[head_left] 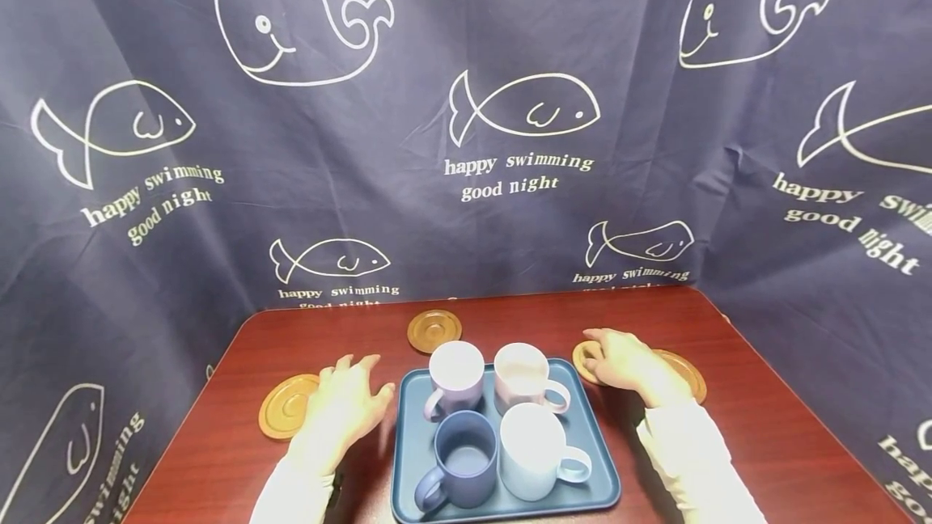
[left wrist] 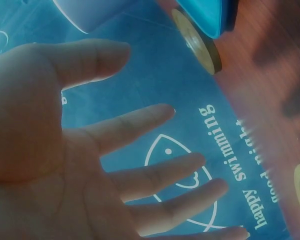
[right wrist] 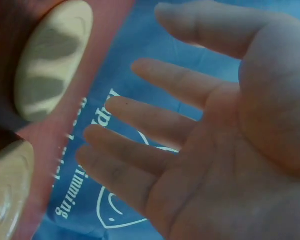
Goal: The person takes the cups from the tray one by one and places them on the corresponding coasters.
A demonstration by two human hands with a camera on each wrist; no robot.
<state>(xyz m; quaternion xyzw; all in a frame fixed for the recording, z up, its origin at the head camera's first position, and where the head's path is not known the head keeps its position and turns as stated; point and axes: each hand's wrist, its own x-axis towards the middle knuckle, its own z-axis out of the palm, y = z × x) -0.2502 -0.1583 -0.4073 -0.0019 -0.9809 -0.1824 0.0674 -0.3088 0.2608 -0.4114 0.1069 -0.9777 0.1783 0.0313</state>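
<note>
A blue tray (head_left: 593, 467) carries several mugs: a lilac mug (head_left: 457, 370) and a pale pink mug (head_left: 520, 374) at the back, a dark blue mug (head_left: 468, 459) and a pale blue mug (head_left: 530, 451) in front. Left of the tray my left hand (head_left: 345, 403) hovers with fingers spread, beside a round wooden coaster (head_left: 284, 407). My right hand (head_left: 626, 358) is above another wooden coaster (head_left: 582, 354), right of the tray, partly hiding it. In both wrist views, the left palm (left wrist: 65, 150) and right palm (right wrist: 225, 145) hold nothing.
One more wooden coaster (head_left: 434, 330) lies behind the tray, and another coaster (head_left: 684, 374) lies partly behind the right wrist. The reddish-brown table (head_left: 531, 314) ends at a dark blue curtain (head_left: 408, 144) printed with whales and fish, hanging at the back and sides.
</note>
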